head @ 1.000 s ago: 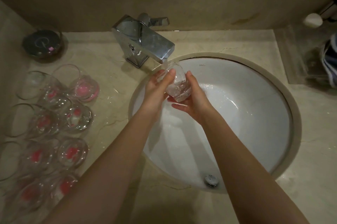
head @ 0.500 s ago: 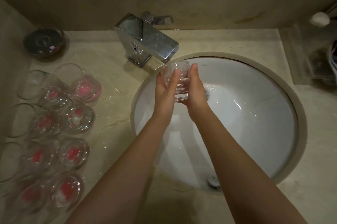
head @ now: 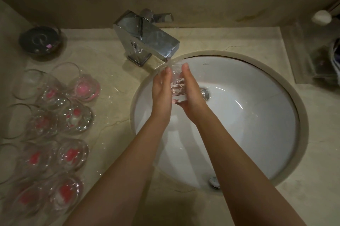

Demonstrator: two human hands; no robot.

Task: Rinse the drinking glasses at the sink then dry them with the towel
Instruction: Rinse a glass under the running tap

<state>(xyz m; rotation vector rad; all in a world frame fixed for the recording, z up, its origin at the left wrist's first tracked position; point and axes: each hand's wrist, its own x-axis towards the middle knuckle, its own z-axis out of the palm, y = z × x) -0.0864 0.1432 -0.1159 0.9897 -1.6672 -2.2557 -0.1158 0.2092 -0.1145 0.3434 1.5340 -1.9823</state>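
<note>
A clear drinking glass [head: 177, 85] is held upright between both palms, just under the spout of the chrome faucet [head: 147, 41]. Water runs into it. My left hand [head: 161, 89] presses its left side and my right hand [head: 191, 91] presses its right side and cups its base. They are over the far left part of the white sink [head: 248, 115]. Several other clear glasses [head: 55, 124] with pink marks inside stand on the counter at the left. No towel is in view.
A dark round dish [head: 41, 41] sits at the counter's back left corner. A clear container [head: 320, 60] and striped cloth [head: 335, 60] are at the right edge. The sink drain [head: 204, 93] is beside my right hand. An overflow fitting [head: 214, 181] is on the near rim.
The glass went from tilted to upright under the spout. Both hands have flattened against its sides, fingers pointing away from me.
</note>
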